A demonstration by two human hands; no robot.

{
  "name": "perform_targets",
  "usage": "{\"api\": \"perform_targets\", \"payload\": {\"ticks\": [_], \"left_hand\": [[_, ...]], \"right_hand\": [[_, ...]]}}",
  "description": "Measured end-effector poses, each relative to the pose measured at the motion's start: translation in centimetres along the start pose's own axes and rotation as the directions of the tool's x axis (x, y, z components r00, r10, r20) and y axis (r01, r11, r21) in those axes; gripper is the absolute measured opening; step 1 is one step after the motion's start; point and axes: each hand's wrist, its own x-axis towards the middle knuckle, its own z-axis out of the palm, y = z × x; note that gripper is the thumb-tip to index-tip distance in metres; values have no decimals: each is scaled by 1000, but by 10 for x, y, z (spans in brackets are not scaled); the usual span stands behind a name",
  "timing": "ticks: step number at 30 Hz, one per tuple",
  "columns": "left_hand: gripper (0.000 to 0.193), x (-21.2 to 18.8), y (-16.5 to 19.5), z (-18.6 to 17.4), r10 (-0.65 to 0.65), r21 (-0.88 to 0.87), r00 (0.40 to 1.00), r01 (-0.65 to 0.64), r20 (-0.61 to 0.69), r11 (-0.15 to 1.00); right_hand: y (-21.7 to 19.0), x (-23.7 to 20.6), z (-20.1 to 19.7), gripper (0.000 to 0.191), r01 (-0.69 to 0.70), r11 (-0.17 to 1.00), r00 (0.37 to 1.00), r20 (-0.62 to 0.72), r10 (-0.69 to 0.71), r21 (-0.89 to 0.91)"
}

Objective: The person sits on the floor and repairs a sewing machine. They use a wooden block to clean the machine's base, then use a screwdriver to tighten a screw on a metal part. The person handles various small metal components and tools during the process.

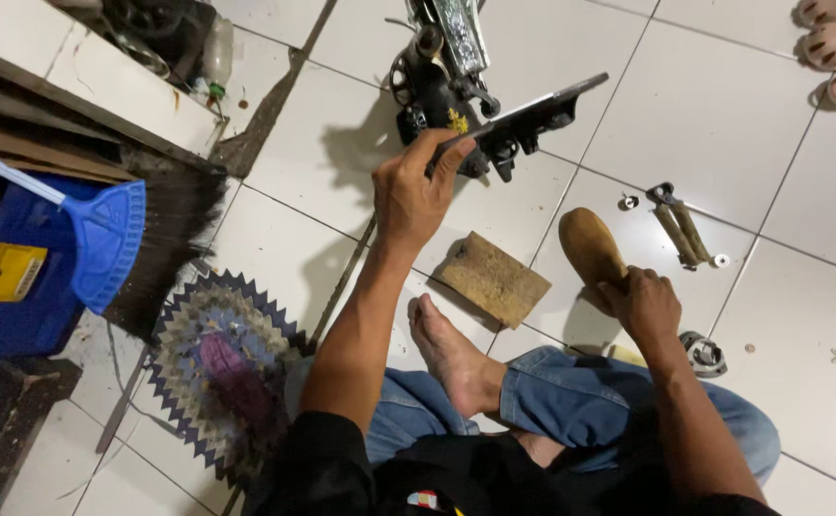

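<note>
Two hands work over a tiled floor. The left hand (416, 196) pinches a flat metal plate (532, 110) lifted beside one black sewing machine (442, 72), whose top is cut off. The right hand (642, 304) closes on one wooden handle (590, 247) resting on the floor. One wood block (492, 278) lies between them; one broom (117, 244) lies left.

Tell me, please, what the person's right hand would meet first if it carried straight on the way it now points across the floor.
The right hand already grips a brown wooden handle that points up and slightly left. Beyond its tip lies bare white tile, then probably the black sewing-machine part in the left hand, though that looks raised, so depth is unclear.
</note>
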Motion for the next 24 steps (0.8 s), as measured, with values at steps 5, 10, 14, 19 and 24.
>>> {"api": "perform_targets", "payload": {"ticks": [5, 10, 14, 19, 24], "left_hand": [[35, -2, 2, 2, -22, 26, 1000, 23, -13, 999], [34, -2, 6, 1, 16, 14, 998, -15, -64, 1000], [33, -1, 4, 0, -7, -14, 1000, 6, -20, 1000], [33, -4, 0, 0, 0, 9, 1000, 0, 14, 1000], [32, -2, 1, -2, 29, 53, 1000, -29, -12, 998]], "right_hand": [[-39, 38, 22, 63, -84, 996, 986, 148, 79, 29], [-110, 90, 21, 45, 76, 908, 997, -40, -65, 413], [-108, 100, -1, 59, 319, 928, 948, -63, -313, 192], [-115, 100, 3, 23, 438, 882, 899, -94, -428, 176], [-168, 100, 34, 28, 604, 768, 795, -96, -599, 211]]}}
